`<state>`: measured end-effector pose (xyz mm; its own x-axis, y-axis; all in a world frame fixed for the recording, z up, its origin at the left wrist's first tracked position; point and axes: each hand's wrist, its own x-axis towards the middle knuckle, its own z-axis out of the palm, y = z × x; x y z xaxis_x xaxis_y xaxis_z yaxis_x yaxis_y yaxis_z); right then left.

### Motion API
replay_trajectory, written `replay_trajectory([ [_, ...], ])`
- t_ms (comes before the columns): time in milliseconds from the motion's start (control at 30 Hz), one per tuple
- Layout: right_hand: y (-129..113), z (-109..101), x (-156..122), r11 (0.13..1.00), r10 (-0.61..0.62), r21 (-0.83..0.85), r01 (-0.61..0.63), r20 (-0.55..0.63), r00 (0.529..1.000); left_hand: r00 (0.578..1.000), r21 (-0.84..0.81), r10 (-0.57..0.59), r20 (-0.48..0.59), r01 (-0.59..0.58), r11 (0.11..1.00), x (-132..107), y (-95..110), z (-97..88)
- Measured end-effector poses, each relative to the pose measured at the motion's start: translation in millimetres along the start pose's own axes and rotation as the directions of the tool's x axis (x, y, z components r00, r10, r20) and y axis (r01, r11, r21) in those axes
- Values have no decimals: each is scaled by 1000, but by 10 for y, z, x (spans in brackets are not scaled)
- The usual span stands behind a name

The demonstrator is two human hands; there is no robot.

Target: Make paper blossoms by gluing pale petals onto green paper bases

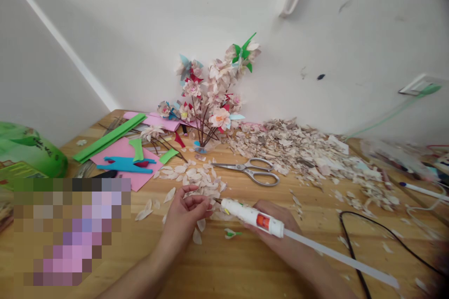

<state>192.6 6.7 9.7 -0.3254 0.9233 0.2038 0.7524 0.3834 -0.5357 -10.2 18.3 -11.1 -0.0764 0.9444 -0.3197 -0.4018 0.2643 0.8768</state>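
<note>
Near the front edge of the wooden tabletop (228,271) we've got our right hand (280,231) wrapped around a white glue gun (250,215) with an orange label. It's lying almost flat, with a long translucent glue stick (336,257) poking out the back toward the right. The nozzle points left, right at our left hand (184,217). That hand's fingers are curled in and pinched together at the tip, and whatever's between them is too small for us to tell.

Loose pale paper petals (199,177) are scattered just behind both hands. Silver metal scissors (254,170) lie shut a bit further back, mid-table. At the back edge, a bunch of pale pink paper flowers (213,98) leans against the wall, with a big heap of pale paper scraps (298,145) to its right. A pink paper sheet (121,149) with a folded green paper strip (108,138) sits at the back left. A thin black cable (354,243) loops near the right edge.
</note>
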Motion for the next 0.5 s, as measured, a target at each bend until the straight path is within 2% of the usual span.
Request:
replay_trajectory([
  [167, -4, -18, 9, 1000, -20, 0, 20, 15, 1000, 1000, 3, -8, -8, 8, 1000, -15, 19, 7],
  [500, -43, -49, -3, 995, -95, -24, 94, -48, 994, 1000, 5, -4, -10, 4, 1000, -23, 46, 20],
])
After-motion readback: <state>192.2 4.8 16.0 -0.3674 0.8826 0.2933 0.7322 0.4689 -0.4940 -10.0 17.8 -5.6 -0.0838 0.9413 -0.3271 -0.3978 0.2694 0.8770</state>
